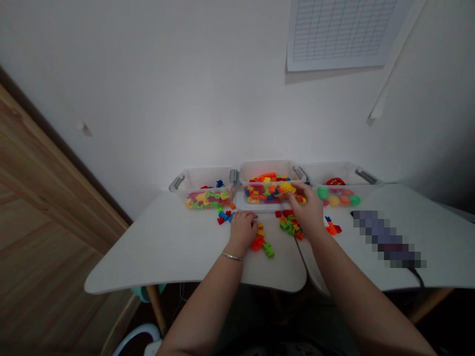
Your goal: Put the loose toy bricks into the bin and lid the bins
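Observation:
My right hand (309, 210) is at the front right of the middle clear bin (267, 169), fingers closed on a yellow toy brick (287, 188). Its fingertips are partly hidden. My left hand (243, 231) rests low over the white table with its fingers bent and loosely apart, and nothing shows in its grasp. Beside it lie orange bricks (257, 243) and a green brick (268, 249). Blue bricks (224, 215) are just to its left. Between my hands and the middle bin sits a pile of green and red bricks (291, 225).
A left clear bin (208, 175) holds mixed bricks; a right clear bin (326, 173) holds round coloured pieces. More orange and red bricks (333, 228) lie right of my right wrist. A blurred-out dark object (386, 240) with a cable is on the right table (441, 247). A wall stands behind.

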A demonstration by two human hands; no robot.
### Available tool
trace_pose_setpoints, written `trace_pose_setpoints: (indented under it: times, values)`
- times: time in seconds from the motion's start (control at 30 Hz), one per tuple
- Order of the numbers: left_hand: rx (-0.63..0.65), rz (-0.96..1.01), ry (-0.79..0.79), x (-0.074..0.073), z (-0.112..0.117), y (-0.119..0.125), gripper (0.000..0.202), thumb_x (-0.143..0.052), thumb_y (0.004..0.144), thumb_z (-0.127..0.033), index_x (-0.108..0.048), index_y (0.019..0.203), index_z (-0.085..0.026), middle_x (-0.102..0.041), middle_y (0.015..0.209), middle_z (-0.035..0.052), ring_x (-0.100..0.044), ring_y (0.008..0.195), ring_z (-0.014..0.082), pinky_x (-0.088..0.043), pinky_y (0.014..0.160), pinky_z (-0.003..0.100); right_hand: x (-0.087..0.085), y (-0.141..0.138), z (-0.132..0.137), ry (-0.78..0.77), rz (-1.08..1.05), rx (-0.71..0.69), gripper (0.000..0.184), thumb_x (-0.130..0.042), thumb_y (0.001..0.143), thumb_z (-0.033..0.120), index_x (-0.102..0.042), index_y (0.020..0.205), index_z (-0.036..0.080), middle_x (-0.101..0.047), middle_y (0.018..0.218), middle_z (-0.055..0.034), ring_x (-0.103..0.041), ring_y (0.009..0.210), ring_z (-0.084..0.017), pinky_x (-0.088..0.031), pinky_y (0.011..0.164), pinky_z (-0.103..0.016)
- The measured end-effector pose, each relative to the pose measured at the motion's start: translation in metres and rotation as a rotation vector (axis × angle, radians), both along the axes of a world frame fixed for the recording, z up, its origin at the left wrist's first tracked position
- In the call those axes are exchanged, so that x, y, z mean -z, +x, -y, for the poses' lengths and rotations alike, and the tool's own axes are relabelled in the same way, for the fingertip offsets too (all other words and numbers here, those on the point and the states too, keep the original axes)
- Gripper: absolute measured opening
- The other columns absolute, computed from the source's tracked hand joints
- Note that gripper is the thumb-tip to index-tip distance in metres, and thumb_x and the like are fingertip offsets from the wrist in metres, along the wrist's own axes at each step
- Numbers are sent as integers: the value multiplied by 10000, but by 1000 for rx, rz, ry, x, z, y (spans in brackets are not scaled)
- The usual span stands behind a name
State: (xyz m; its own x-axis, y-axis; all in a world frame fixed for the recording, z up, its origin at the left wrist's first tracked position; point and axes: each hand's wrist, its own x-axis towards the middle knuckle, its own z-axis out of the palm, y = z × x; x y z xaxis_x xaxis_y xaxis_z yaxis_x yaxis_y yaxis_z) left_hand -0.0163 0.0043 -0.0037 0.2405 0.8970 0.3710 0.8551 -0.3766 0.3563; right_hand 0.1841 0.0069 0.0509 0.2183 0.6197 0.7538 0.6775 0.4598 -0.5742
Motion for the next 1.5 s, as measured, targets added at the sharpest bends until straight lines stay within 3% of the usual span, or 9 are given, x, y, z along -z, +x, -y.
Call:
trace_pose_setpoints:
  times: [0.27, 0.57, 0.8, 0.93, 1.03, 1.13, 1.23, 1.37, 1.5]
  values:
    - [17, 8, 6, 2, -2, -1, 243, -517, 817, -160, -693, 982, -189, -688, 1068, 64, -582, 1033, 220, -385, 990, 415, -34, 13, -44, -79, -196, 47, 309, -573, 777, 317, -554, 1054, 180, -662, 1027, -95, -629, 840, -192, -495, 798, -347]
    - [14, 3, 12, 2, -2, -1, 237, -523, 814, -156, -703, 965, -188, -694, 1060, 60, -586, 1026, 223, -393, 982, 411, -28, 19, -75, -339, 40, 178, 212, -508, 806, 271, -668, 885, 157, -697, 894, -95, -622, 800, -214, -467, 771, -337]
    - [16, 22, 10, 1, -1, -1, 220, -529, 813, -155, -700, 946, -195, -692, 1052, 57, -588, 1029, 217, -396, 981, 405, -25, 18, -76, -357, 390, 148, 343, -410, 874, 285, -725, 888, 148, -717, 888, -134, -631, 851, -261, -451, 841, -394]
    - [16, 14, 15, 3, -1, -1, 227, -523, 816, -156, -700, 954, -188, -693, 1059, 56, -588, 1030, 221, -391, 987, 406, -29, 19, -67, -313, 327, 86, 331, -429, 873, 298, -712, 960, 150, -716, 970, -125, -627, 922, -268, -411, 934, -448]
    - [16, 8, 24, 3, -2, -1, 232, -519, 818, -158, -701, 959, -188, -695, 1060, 56, -588, 1029, 222, -390, 987, 402, -31, 16, -51, -141, 240, 60, 328, -451, 861, 303, -673, 1054, 158, -694, 1058, -115, -600, 1004, -267, -389, 970, -463]
    - [8, 11, 32, 3, -1, -1, 232, -520, 819, -161, -699, 965, -187, -698, 1047, 57, -591, 1010, 222, -395, 980, 400, -21, 10, -28, -3, 227, -40, 285, -446, 865, 282, -664, 1013, 172, -690, 1040, -99, -597, 993, -242, -435, 915, -399]
    - [10, 5, 35, 3, 0, -1, 232, -522, 817, -158, -699, 965, -185, -699, 1034, 58, -592, 999, 223, -400, 968, 400, 4, 2, -6, -63, 302, -101, 244, -450, 866, 244, -663, 967, 180, -700, 985, -82, -613, 934, -218, -446, 871, -352]
    - [7, 1, 51, 4, 0, -1, 232, -519, 817, -156, -697, 962, -184, -696, 1033, 59, -588, 998, 222, -401, 961, 395, 40, -6, 10, -235, 536, 21, 215, -478, 857, 225, -662, 960, 188, -696, 978, -74, -593, 928, -234, -407, 864, -363]
    - [12, 1, 37, 5, -1, -1, 232, -514, 824, -163, -695, 968, -186, -693, 1047, 59, -586, 1017, 222, -395, 971, 399, 57, -12, 17, -348, 659, 127, 236, -499, 851, 247, -651, 1023, 193, -683, 998, -76, -562, 942, -249, -363, 900, -386]
